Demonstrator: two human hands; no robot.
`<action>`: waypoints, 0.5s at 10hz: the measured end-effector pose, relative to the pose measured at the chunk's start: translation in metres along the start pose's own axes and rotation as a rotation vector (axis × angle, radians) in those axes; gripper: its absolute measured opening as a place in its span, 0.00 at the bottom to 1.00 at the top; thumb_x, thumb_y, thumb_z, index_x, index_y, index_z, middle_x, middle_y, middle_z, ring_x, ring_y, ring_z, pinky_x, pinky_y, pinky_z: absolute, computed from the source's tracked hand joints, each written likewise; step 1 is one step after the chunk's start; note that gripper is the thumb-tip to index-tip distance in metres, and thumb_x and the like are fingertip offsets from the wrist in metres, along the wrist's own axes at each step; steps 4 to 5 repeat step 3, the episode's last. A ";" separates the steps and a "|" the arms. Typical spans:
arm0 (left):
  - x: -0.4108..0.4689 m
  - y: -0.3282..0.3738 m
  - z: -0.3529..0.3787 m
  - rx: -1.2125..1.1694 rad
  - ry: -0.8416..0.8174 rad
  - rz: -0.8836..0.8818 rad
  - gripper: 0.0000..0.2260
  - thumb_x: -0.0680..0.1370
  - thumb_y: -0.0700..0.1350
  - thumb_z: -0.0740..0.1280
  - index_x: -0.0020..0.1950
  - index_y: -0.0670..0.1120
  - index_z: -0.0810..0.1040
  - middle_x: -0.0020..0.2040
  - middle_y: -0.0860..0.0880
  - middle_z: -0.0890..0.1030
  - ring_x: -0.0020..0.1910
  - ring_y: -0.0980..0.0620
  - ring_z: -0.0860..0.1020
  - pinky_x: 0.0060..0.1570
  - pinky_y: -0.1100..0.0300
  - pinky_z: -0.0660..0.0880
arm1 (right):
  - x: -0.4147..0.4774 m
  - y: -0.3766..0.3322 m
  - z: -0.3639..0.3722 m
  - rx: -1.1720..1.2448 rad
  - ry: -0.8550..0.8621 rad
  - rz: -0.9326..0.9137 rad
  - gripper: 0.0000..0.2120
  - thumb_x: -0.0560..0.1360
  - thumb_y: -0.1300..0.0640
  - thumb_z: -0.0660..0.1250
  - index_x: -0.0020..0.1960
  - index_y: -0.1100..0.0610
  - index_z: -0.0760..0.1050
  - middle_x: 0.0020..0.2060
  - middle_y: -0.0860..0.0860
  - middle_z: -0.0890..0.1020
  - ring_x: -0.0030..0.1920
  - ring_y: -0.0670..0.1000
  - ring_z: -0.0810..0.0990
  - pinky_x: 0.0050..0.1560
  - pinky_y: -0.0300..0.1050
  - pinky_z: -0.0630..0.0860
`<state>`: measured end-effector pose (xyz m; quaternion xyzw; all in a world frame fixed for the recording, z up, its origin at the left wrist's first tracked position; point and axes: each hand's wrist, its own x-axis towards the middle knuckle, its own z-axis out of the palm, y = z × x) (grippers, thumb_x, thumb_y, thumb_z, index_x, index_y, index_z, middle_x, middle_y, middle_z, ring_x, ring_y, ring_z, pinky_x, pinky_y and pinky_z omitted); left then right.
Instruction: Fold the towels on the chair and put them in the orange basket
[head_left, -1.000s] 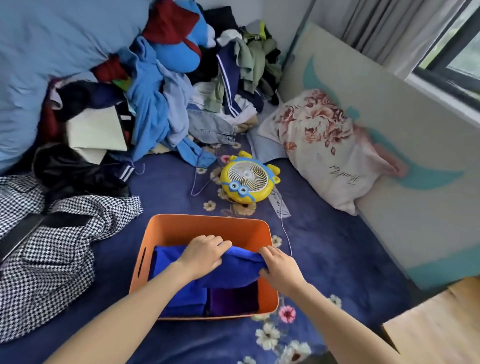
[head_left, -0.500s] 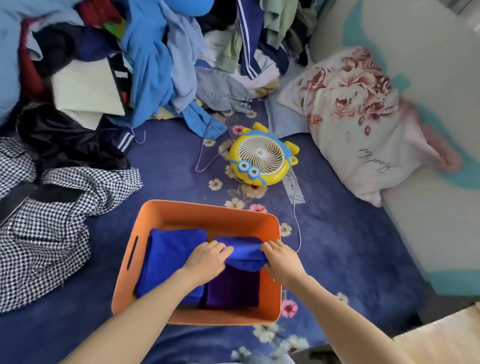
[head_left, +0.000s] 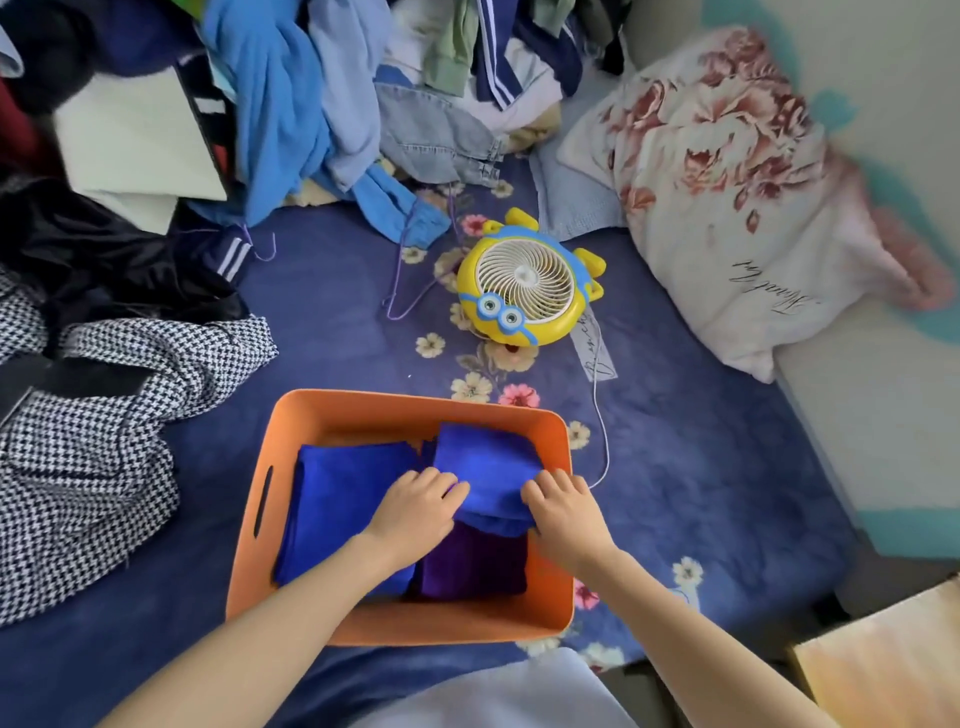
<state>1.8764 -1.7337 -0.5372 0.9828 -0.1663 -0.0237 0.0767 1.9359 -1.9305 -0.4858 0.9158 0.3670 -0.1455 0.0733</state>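
Note:
An orange basket stands on the dark blue floral bedspread in front of me. Inside it, a folded blue towel lies on the left and a folded purple towel on the right. Over the purple one sits another folded blue towel, at the basket's right rear. My left hand grips that towel's near left edge and my right hand grips its near right edge, both with fingers curled into the cloth. No chair is in view.
A yellow cartoon desk fan lies behind the basket, its white cable running past the basket's right side. A heap of clothes fills the back, a houndstooth garment the left, a floral pillow the right.
Both hands have lowered the blue towel into the basket's right side, onto the purple towel. The camera has tilted down and closer.

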 end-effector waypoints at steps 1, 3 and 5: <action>-0.019 0.016 0.016 -0.067 -0.469 -0.051 0.20 0.72 0.41 0.57 0.63 0.45 0.74 0.53 0.46 0.78 0.51 0.44 0.76 0.45 0.55 0.72 | -0.009 -0.018 0.015 -0.083 -0.377 -0.063 0.19 0.64 0.59 0.71 0.55 0.58 0.74 0.49 0.57 0.78 0.52 0.59 0.76 0.61 0.58 0.69; -0.040 0.031 0.017 -0.292 -0.801 -0.185 0.14 0.78 0.47 0.56 0.61 0.43 0.70 0.57 0.42 0.75 0.57 0.42 0.73 0.51 0.50 0.70 | -0.018 -0.026 0.021 -0.050 -0.599 -0.018 0.17 0.78 0.56 0.56 0.66 0.58 0.68 0.63 0.57 0.73 0.64 0.59 0.67 0.67 0.56 0.58; -0.040 0.031 0.017 -0.292 -0.801 -0.185 0.14 0.78 0.47 0.56 0.61 0.43 0.70 0.57 0.42 0.75 0.57 0.42 0.73 0.51 0.50 0.70 | -0.018 -0.026 0.021 -0.050 -0.599 -0.018 0.17 0.78 0.56 0.56 0.66 0.58 0.68 0.63 0.57 0.73 0.64 0.59 0.67 0.67 0.56 0.58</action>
